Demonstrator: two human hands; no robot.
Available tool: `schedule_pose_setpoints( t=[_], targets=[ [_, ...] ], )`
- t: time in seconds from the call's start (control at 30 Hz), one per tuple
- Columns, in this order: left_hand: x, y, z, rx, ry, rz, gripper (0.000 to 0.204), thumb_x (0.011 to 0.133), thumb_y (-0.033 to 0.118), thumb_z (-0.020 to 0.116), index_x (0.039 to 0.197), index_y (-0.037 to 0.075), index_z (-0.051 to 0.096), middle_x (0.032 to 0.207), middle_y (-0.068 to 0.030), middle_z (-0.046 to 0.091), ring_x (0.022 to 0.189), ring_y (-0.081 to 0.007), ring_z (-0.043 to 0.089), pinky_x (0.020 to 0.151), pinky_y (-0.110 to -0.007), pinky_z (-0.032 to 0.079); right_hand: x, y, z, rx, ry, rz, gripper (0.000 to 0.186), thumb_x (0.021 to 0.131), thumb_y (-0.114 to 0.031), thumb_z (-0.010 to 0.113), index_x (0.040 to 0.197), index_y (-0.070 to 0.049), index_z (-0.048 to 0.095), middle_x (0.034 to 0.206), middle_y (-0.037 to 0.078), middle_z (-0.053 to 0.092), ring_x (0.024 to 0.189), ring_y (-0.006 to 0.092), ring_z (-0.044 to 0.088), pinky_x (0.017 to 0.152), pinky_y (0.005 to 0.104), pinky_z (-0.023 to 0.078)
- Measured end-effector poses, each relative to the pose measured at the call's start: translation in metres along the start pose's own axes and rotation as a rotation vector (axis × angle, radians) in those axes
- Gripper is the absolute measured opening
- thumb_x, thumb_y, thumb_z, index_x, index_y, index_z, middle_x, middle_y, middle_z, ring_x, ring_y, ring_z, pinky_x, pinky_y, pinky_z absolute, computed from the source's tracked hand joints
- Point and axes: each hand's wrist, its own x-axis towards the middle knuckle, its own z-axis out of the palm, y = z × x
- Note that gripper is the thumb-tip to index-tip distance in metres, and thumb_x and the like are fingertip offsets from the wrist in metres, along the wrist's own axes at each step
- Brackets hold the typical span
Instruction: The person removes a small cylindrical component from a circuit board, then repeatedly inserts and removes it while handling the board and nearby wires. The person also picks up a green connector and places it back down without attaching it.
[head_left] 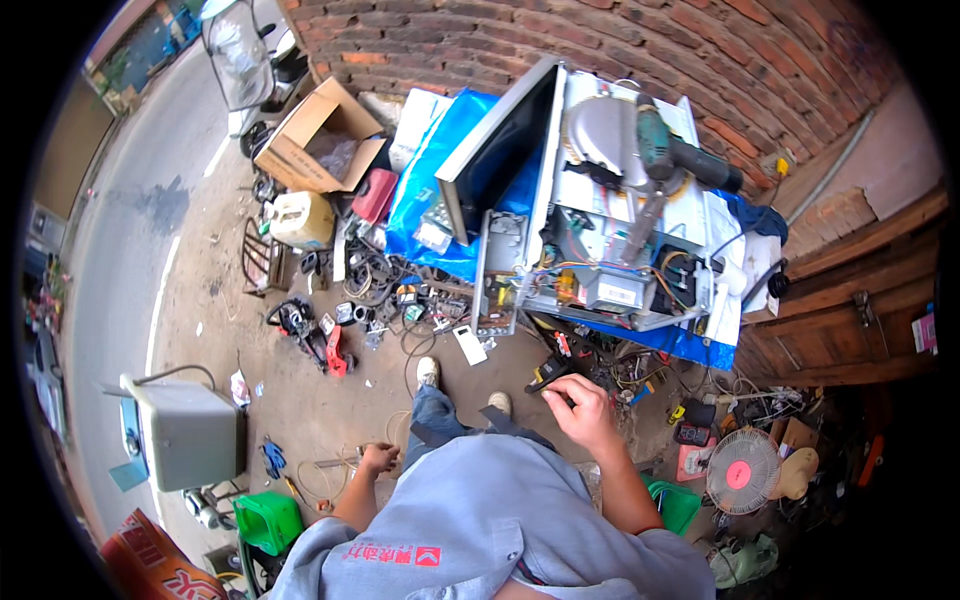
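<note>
Chassis (688, 222) lies open beyond right grip (580, 410), likely for access; whether that or left grip (378, 458) grasps anything, I cannot tell.

I'm at an open-air repair spot beside a road (110, 260), against a brick wall (450, 40): a drill (655, 148) lies on an opened appliance (615, 290), and loose wires (378, 285) and machine parts (338, 355) litter the ground (220, 345) around me.

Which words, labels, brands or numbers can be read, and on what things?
I won't copy the wording, only where it stands.
Shirt: red characters, legible.
Red-orange item: large pale lettering, partly cut off.
Metal box: white label, too small.
Carton: print too blurred.
</note>
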Motion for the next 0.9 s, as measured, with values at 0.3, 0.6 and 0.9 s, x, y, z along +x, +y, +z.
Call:
schedule_pose_setpoints(
  t=[0.3, 0.6, 0.9],
  targets=[
    [0.019, 0.264, -0.066, -0.079, 0.160, 0.643, 0.036, 0.099, 0.026, 0.073, 0.120, -0.003, 0.075, 0.097, -0.0136, 0.080, 0.080, -0.0182, 0.075, 0.075, -0.034, 0.059, 0.061, -0.055, 0.087, -0.085, -0.086, 0.067, 0.010, 0.090, -0.009, 0.079, 0.094, -0.001, 0.075, 0.094, 0.014, 0.074, 0.085, 0.0352, 0.073, 0.075, 0.0419, 0.058],
    [-0.026, 0.549, -0.076, 0.231, 0.295, 1.488, 0.077, 0.084, 0.010, 0.082, 0.153, 0.008, 0.048, 0.146, -0.0261, 0.051, 0.126, -0.0462, 0.062, 0.101, -0.049, 0.056, 0.065, -0.101, 0.153, -0.105, 0.104, 0.315, 0.013, 0.088, -0.007, 0.080, 0.098, 0.000, 0.075, 0.098, 0.015, 0.075, 0.089, 0.0355, 0.074, 0.078, 0.0413, 0.059],
    [-0.002, 0.635, -0.111, 0.755, -0.228, 1.282, 0.061, 0.077, 0.017, 0.094, 0.130, 0.005, 0.066, 0.098, -0.0170, 0.071, 0.095, -0.0244, 0.069, 0.084, -0.039, 0.057, 0.028, -0.107, 0.188, -0.126, 0.208, 0.516, 0.013, 0.091, -0.011, 0.079, 0.098, -0.001, 0.075, 0.098, 0.016, 0.075, 0.089, 0.0364, 0.074, 0.079, 0.0424, 0.059]
  ],
)
